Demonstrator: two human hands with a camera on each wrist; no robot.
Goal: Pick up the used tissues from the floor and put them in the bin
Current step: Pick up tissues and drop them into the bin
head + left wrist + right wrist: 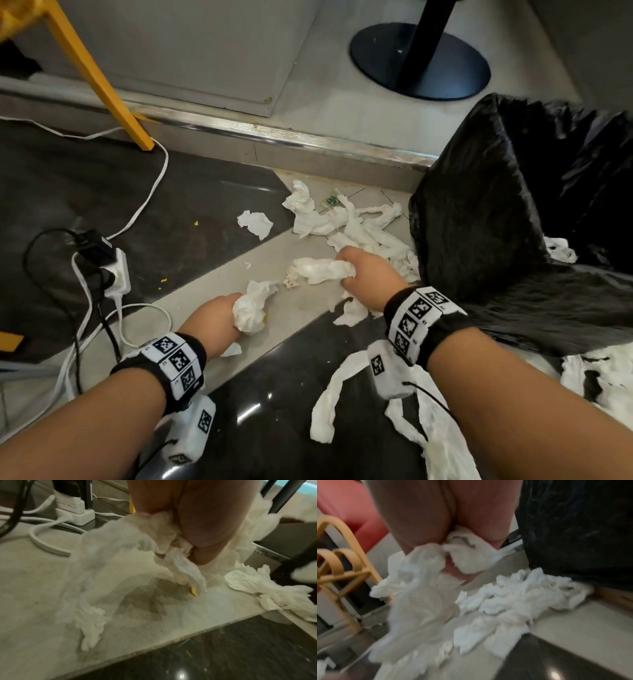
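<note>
Crumpled white tissues litter the floor. My left hand point(227, 313) grips a bunched tissue point(251, 308) just above the pale tile; up close the left hand point(193, 534) has its fingers curled into that tissue point(111, 563). My right hand point(364, 270) clutches a long twisted tissue point(323, 270) beside the pile of tissues point(356, 222). The right wrist view, blurred, has the right hand point(453, 536) closed on the tissue point(467, 557). The bin, lined with a black bag point(527, 212), stands at the right, with one tissue point(560, 250) inside it.
A white power strip point(118, 274) with cables lies at the left. A yellow chair leg point(102, 85) stands at the back left, and a black table base point(419, 60) on the raised step. More tissue strips point(411, 411) lie under my right forearm. One small tissue point(255, 222) lies apart.
</note>
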